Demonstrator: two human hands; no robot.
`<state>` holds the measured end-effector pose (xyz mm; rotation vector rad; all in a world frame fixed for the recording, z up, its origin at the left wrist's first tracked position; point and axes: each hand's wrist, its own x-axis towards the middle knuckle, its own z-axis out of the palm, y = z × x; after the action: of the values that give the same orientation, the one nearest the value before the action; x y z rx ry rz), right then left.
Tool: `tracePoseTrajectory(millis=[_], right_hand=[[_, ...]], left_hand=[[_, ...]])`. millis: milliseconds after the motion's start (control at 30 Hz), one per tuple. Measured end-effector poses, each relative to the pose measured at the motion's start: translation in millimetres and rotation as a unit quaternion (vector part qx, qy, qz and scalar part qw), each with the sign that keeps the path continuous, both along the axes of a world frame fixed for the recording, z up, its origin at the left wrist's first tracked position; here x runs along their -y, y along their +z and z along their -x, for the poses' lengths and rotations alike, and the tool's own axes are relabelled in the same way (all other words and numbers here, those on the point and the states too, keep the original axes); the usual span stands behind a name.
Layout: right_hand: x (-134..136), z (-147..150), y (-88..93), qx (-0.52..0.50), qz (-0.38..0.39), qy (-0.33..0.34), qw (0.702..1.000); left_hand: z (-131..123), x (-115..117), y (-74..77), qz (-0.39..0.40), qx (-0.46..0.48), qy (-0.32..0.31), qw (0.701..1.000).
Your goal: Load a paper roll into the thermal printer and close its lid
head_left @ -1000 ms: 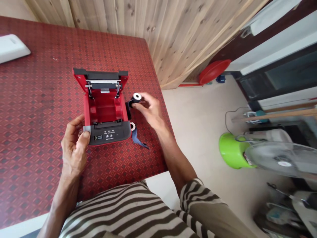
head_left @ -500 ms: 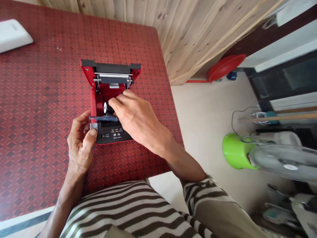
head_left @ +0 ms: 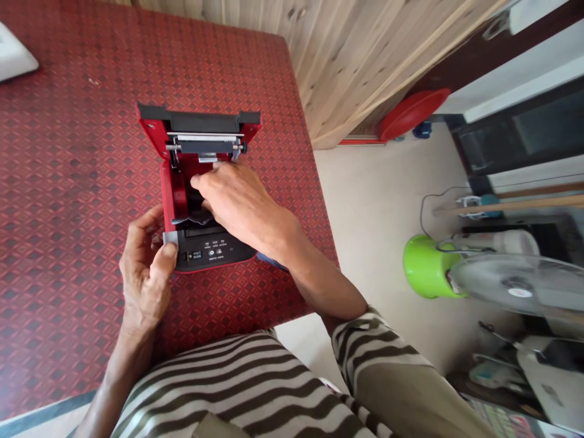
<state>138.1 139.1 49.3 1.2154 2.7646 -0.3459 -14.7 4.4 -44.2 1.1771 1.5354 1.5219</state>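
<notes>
Head view, right hand [head_left: 237, 198] palm-down inside red printer [head_left: 170, 182], left hand [head_left: 146, 271] bracing front corner.

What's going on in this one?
A person sits at a red table with a small red printer, its lid tipped open. The left hand grips the printer's front-left corner, thumb on a grey tab. The right hand reaches into the open bay, fingers on a dark roll; whether they grip it is hidden.
</notes>
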Motion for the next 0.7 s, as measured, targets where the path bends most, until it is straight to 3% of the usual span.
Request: tracePoseTrajectory(millis=[100,233,367,567,700], right_hand=[[3,-15,2.9,-0.077,0.02,0.036,0.996],[18,-42,6.1,-0.238,0.048,0.101,0.965],[36,-52,2.9,-0.261,0.006,0.117,0.958],[49,-52,-12.9,-0.28,-0.08,0.105,0.951],[56,-53,-19.6,-0.297,-0.15,0.089,0.939]], left_hand=[[1,3,2.5,0.029,0.016,-0.01,0.999],[2,6,7.5,0.073,0.054,-0.014,0.996],[4,-5,21.9,0.061,0.124,0.02,0.99],[13,-67,57.0,-0.025,0.111,0.093,0.989],[18,-121,71.2,-0.02,0.081,0.04,0.996]])
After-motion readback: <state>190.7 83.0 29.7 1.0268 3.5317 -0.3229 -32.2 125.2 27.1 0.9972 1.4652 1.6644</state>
